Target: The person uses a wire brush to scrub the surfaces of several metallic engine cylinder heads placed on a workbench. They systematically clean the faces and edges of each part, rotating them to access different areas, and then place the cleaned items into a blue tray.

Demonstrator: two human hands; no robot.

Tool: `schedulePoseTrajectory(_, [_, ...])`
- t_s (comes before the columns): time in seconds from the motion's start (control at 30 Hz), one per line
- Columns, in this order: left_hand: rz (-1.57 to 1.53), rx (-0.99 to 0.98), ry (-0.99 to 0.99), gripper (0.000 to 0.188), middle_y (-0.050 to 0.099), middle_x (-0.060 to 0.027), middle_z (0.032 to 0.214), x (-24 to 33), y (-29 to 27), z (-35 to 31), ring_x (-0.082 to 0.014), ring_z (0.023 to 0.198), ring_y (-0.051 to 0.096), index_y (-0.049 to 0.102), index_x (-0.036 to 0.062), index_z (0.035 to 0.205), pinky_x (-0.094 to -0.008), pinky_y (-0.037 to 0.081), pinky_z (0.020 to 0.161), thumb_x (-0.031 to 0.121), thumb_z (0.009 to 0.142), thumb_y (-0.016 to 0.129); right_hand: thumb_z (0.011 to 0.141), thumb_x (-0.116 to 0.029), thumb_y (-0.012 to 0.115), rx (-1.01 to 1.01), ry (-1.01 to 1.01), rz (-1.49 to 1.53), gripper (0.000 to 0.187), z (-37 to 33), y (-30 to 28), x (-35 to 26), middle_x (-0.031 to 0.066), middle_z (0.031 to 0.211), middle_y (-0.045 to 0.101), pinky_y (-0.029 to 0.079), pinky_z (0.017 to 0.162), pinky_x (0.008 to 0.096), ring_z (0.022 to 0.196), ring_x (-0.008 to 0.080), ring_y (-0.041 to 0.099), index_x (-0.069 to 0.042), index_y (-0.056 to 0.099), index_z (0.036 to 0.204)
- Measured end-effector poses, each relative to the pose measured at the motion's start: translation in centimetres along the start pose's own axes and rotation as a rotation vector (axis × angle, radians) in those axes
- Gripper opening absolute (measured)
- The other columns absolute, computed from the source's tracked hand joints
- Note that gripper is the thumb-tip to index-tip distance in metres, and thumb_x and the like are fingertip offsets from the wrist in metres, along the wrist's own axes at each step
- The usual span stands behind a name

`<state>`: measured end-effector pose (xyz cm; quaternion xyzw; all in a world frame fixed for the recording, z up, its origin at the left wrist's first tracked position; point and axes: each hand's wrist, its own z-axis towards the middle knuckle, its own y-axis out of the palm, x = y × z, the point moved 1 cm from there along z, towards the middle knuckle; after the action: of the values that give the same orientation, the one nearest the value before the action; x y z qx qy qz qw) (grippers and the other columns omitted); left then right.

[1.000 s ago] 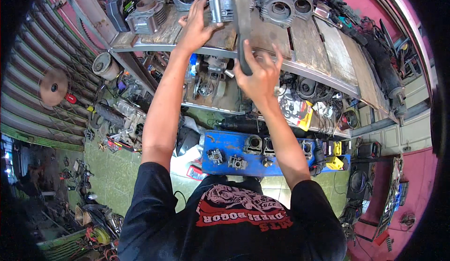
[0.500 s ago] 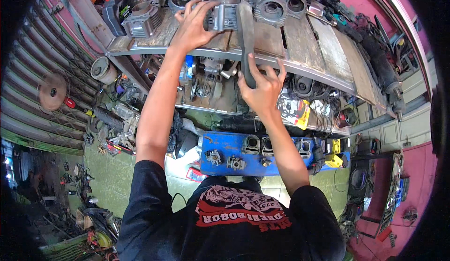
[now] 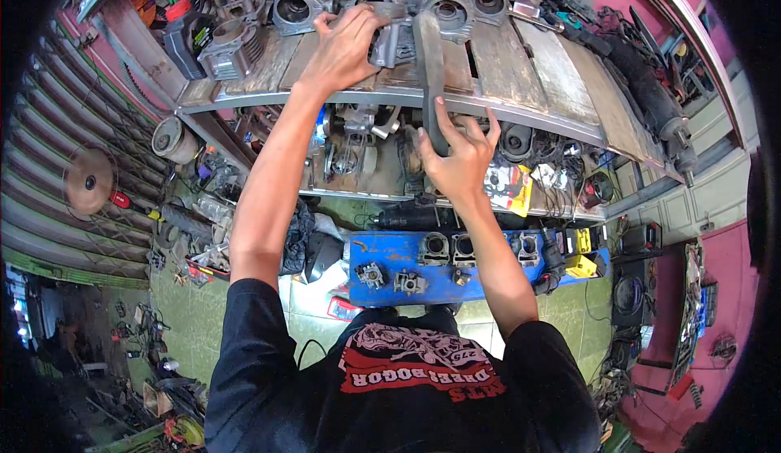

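Observation:
At the wooden bench, my left hand (image 3: 346, 52) grips a grey metal engine cylinder (image 3: 395, 44), its fingers curled over the top and covering much of it. My right hand (image 3: 462, 156) is closed around the lower, narrower end of a long grey tool with a broad flat head (image 3: 429, 42). The tool stands nearly upright in the view, its head just right of the cylinder. Whether the two touch, I cannot tell. What kind of tool it is does not show clearly.
More engine cylinders (image 3: 449, 15) line the back of the bench (image 3: 508, 66). A dark bottle with a red cap (image 3: 189, 42) stands at the left. Below, a blue bench (image 3: 378, 290) carries carburetors (image 3: 370, 275) and other metal parts. A fan (image 3: 89, 183) is at far left.
The view has shifted slightly. My left hand's fingers now reach lower over the cylinder, which appears tilted differently. The tool remains in my right hand, close beside it.

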<state>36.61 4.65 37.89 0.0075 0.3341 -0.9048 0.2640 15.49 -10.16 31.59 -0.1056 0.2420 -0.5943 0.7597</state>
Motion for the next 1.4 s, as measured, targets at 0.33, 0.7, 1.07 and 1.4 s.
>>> schedulePoseTrajectory(0.33, [-0.159, 0.073, 0.132, 0.077, 0.062, -0.0015, 0.128, 5.6, 1.5, 4.7, -0.0181, 0.132, 0.052, 0.06, 0.0156, 0.125, -0.0477, 0.025, 0.097, 0.025, 0.056, 0.09, 0.076, -0.022, 0.08, 0.068, 0.063, -0.092, 0.053, -1.6, -5.0, 2.3, 0.0066, 0.067, 0.067, 0.032, 0.112, 0.0523, 0.079, 0.0183, 0.064, -0.004, 0.071, 0.125])
schedulePoseTrajectory(0.7, [-0.441, 0.108, 0.155, 0.081, 0.063, -0.0009, 0.128, 11.3, 8.1, 8.1, -0.021, 0.132, 0.052, 0.059, 0.0159, 0.128, -0.0503, 0.027, 0.097, 0.024, 0.054, 0.09, 0.076, -0.019, 0.078, 0.107, 0.113, -0.214, 0.061, -4.1, -7.5, 6.1, 0.006, 0.068, 0.07, 0.032, 0.112, 0.0538, 0.08, 0.0203, 0.066, -0.001, 0.065, 0.133])
schedulePoseTrajectory(1.07, [-0.459, 0.006, -0.008, 0.081, 0.059, -0.0035, 0.138, 9.3, 8.9, 6.0, -0.0201, 0.136, 0.048, 0.059, 0.0218, 0.13, -0.0528, 0.027, 0.098, 0.022, 0.055, 0.092, 0.075, -0.018, 0.078, 0.068, 0.071, -0.197, 0.059, -4.7, -7.3, 5.6, 0.0036, 0.064, 0.067, 0.033, 0.111, 0.0535, 0.08, 0.0187, 0.064, -0.007, 0.068, 0.132])
schedulePoseTrajectory(1.4, [-0.237, -0.242, -0.047, 0.077, 0.064, -0.0059, 0.121, 9.5, 6.3, 7.2, -0.0259, 0.123, 0.055, 0.054, 0.0241, 0.132, -0.0578, 0.033, 0.097, 0.01, 0.064, 0.085, 0.075, -0.018, 0.079, -0.001, 0.077, -0.232, 0.056, -5.5, -6.5, 5.5, 0.0048, 0.069, 0.07, 0.034, 0.111, 0.0527, 0.077, 0.0189, 0.063, -0.005, 0.069, 0.129])
